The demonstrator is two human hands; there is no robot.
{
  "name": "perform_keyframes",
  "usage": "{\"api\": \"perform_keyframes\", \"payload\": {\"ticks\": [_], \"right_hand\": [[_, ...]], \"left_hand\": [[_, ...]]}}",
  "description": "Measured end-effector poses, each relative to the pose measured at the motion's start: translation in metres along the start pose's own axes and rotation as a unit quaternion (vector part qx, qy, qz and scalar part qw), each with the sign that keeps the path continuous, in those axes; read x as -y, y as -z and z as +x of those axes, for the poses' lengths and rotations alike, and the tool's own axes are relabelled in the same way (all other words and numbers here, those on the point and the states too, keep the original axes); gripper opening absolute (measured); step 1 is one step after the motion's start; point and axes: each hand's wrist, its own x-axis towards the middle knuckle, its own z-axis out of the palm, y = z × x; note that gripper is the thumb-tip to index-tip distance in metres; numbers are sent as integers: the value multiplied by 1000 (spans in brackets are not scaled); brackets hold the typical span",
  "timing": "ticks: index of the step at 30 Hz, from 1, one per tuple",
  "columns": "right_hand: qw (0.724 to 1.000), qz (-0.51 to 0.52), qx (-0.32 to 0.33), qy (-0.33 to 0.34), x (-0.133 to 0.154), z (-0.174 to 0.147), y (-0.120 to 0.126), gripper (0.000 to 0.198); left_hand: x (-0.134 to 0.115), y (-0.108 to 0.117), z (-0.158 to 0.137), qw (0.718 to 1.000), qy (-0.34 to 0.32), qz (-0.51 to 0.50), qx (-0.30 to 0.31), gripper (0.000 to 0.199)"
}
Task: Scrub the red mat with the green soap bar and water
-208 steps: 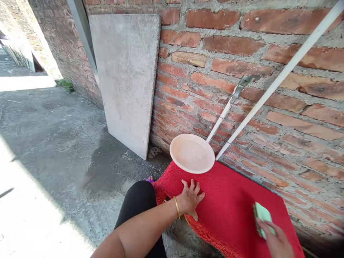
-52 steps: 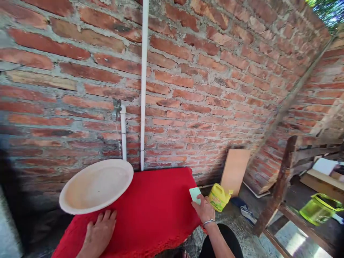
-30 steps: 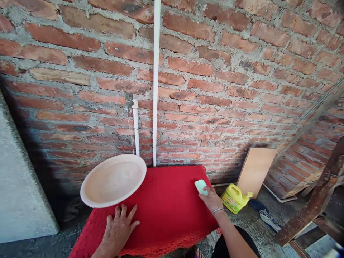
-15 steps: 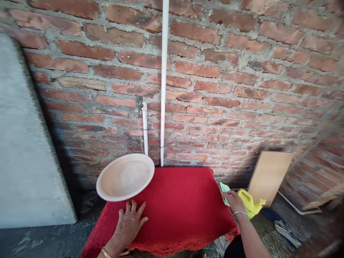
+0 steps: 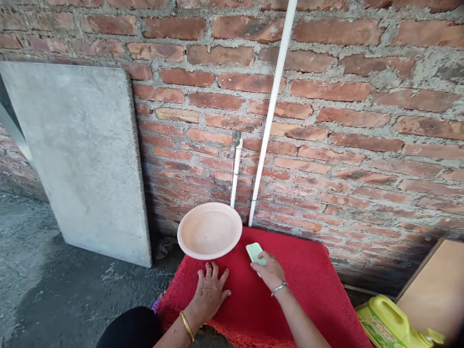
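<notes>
My left hand [image 5: 211, 290] lies flat with spread fingers on a red shaggy rug [image 5: 290, 280], close to the near rim of the basin. In my right hand [image 5: 268, 268] is a pale green scrub brush [image 5: 254, 251], held over the middle of the rug; its bristles are hidden underneath. A pale pink basin [image 5: 210, 232] sits at the rug's far left corner. Above it a tap [image 5: 235, 137] on a short white pipe lets down a thin trickle of water.
A grey slab [image 5: 94, 164] leans against the brick wall [image 5: 326, 145] on the left. A tall white pipe [image 5: 270, 116] runs up the wall. At the lower right stand a yellow detergent jug [image 5: 386, 321] and a tan board [image 5: 433, 285]. The floor [image 5: 65, 299] is dark and wet.
My right hand has brought the brush from the rug's right edge in to its middle. The view has turned left; my left hand still rests near the basin.
</notes>
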Motion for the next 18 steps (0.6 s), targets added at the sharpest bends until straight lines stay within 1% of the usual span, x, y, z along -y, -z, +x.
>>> {"api": "perform_keyframes", "payload": {"ticks": [2, 4, 5, 7, 9, 11, 16, 18], "right_hand": [[1000, -9, 9, 1, 24, 8, -13, 29], [1000, -14, 13, 3, 36, 15, -23, 30], [1000, -17, 15, 3, 36, 18, -25, 31], [1000, -23, 13, 1, 26, 21, -23, 32], [999, -31, 4, -11, 1, 23, -9, 32], [999, -38, -8, -36, -34, 23, 15, 30], [991, -40, -46, -121, -141, 16, 92, 18], [984, -22, -63, -166, -181, 13, 114, 13]], "left_hand": [[0, 2, 0, 1000, 2, -4, 7, 62], [0, 5, 1, 1000, 3, -12, 17, 62], [-1, 6, 1, 1000, 4, -16, 22, 62], [-1, 9, 1, 999, 4, -20, 27, 62], [-2, 12, 2, 1000, 4, -18, 23, 62], [-3, 16, 1, 1000, 3, -16, 17, 61], [-3, 22, 1, 1000, 6, -18, 20, 60], [-2, 23, 1, 999, 5, -18, 26, 59]]}}
